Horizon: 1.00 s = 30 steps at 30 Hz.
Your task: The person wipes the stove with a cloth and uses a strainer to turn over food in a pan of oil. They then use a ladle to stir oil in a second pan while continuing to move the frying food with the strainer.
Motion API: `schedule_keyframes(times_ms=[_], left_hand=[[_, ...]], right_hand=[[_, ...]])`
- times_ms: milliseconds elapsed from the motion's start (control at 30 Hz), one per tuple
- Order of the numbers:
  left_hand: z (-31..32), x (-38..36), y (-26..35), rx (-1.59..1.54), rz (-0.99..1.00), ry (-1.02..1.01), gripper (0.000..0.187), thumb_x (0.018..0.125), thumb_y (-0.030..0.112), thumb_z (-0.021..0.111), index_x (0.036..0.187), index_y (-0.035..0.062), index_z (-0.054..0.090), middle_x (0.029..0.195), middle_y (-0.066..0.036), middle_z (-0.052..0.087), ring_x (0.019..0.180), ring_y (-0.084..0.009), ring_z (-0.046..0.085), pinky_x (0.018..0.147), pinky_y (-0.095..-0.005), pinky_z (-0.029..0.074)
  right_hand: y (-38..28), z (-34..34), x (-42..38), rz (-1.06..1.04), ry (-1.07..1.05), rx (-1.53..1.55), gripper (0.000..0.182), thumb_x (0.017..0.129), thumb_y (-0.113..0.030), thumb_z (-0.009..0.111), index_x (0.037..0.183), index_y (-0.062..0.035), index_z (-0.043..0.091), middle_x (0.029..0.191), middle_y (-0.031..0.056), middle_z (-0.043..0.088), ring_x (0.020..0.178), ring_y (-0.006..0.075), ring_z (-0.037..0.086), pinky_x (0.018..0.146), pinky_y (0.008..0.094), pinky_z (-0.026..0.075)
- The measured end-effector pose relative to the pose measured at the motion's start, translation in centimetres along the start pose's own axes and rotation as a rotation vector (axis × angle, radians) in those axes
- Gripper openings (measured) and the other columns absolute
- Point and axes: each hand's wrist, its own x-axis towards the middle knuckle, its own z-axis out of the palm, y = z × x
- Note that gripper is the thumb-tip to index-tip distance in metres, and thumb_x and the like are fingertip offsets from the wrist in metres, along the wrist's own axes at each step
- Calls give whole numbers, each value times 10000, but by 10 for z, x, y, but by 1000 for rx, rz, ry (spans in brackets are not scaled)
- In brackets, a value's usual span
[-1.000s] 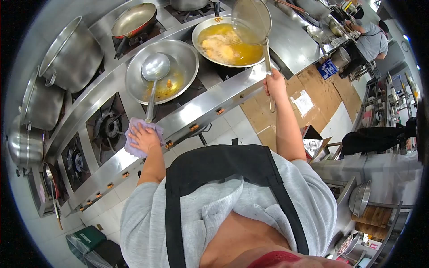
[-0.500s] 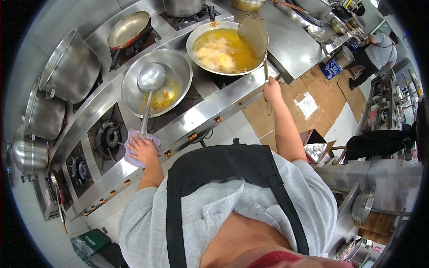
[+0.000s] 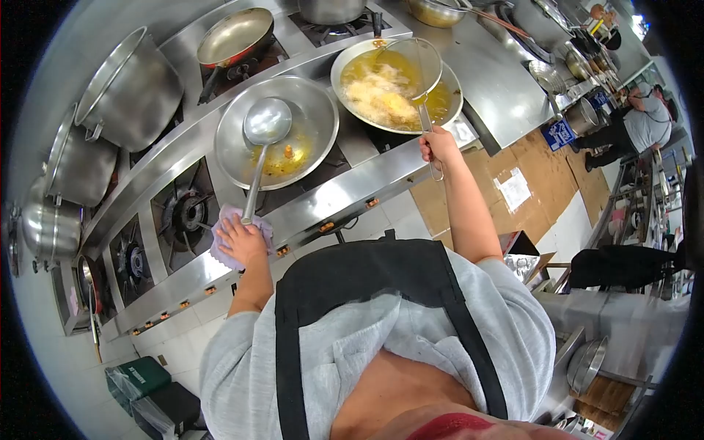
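My right hand (image 3: pixel 440 147) is closed round the handle of a mesh strainer (image 3: pixel 411 70), whose round head is tilted over a pan of bubbling oil (image 3: pixel 341 95). Pale, foaming food (image 3: pixel 381 95) fries in the oil, left of the strainer. My left hand (image 3: pixel 246 240) lies with fingers spread on a folded purple cloth (image 3: pixel 226 257) at the stove's front edge. Just beyond those fingers is the handle end of a ladle (image 3: pixel 268 121). Its bowl rests in a wide metal bowl (image 3: pixel 233 139) holding some yellow oil and a small orange piece.
Large steel pots (image 3: pixel 136 92) stand along the left of the stove. A red frying pan (image 3: pixel 236 37) sits on a rear burner. Bare burners (image 3: pixel 183 210) lie left of the cloth. Another person (image 3: pixel 645 121) stands bent at the far right. Cardboard (image 3: pixel 469 187) covers the floor.
The strainer head has swung left over the pan, and my right hand has shifted slightly left with it. My left hand stays on the cloth. The camera view has turned slightly.
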Motion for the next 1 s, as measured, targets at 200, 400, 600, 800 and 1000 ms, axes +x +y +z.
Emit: schedule_keyframes(times_ms=[200, 400, 600, 800, 1000], left_hand=[[-3, -3, -3, -18, 17, -17, 475, 870, 307, 424, 1334, 211, 456, 1464, -72, 327, 1379, -345, 196, 1060, -608, 153], [-6, -2, -3, -101, 33, -19, 497, 872, 317, 422, 1353, 190, 429, 1466, -99, 316, 1380, -369, 170, 1059, -618, 130], [-2, 6, -18, -413, 34, -186, 526, 854, 306, 504, 1355, 169, 423, 1486, -132, 264, 1397, -386, 71, 1054, -635, 13], [-12, 26, -47, -1114, -85, -457, 364, 886, 203, 516, 1214, 46, 521, 1270, -142, 497, 1154, -300, 483, 1003, -486, 342], [-83, 18, -21, -1723, -433, -652, 312, 956, 231, 439, 1186, 24, 478, 1115, -124, 571, 986, -238, 573, 864, -375, 481]], right_hand=[[-14, 20, -17, -6, -44, 150, 42, 810, -8, 443, 772, -10, 461, 591, 58, 472, 410, 128, 417, 361, 281, 354], [-22, 21, -29, -55, -41, 71, 27, 819, -29, 461, 803, -23, 482, 627, 49, 495, 425, 110, 421, 365, 264, 346], [-28, 18, -62, -102, 89, -114, 258, 821, -33, 435, 1062, 12, 519, 627, 42, 500, 412, 102, 424, 355, 275, 341], [-26, 18, -98, -108, 198, -276, 304, 847, -53, 433, 1132, -19, 533, 618, 33, 504, 404, 109, 424, 355, 286, 346], [-20, 8, -108, -131, 199, -378, 359, 854, -67, 439, 1202, -30, 518, 606, 37, 509, 418, 119, 446, 362, 294, 358]])
